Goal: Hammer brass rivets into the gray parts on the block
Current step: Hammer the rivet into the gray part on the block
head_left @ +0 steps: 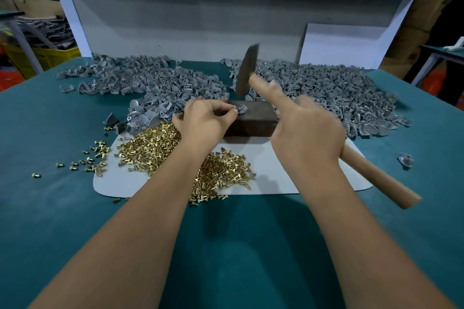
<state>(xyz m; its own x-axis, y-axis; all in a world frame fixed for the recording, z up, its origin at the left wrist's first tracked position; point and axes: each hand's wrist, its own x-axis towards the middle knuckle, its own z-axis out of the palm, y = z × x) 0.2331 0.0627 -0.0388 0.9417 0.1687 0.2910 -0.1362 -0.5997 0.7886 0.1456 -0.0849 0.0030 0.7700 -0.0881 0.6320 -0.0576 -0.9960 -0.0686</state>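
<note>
From the head view, the left hand [203, 118] pinches a gray part [240, 108] on top of the dark block [253, 119] on the bench [50, 208], while the right hand [307, 133] grips the hammer [247, 71], its head raised just above the part. This looks like the striking step on a seated rivet. The next blow must land squarely on the part, clear of the left fingertips [232, 113]; loose brass rivets [150, 145] lie heaped beside the block.
</note>
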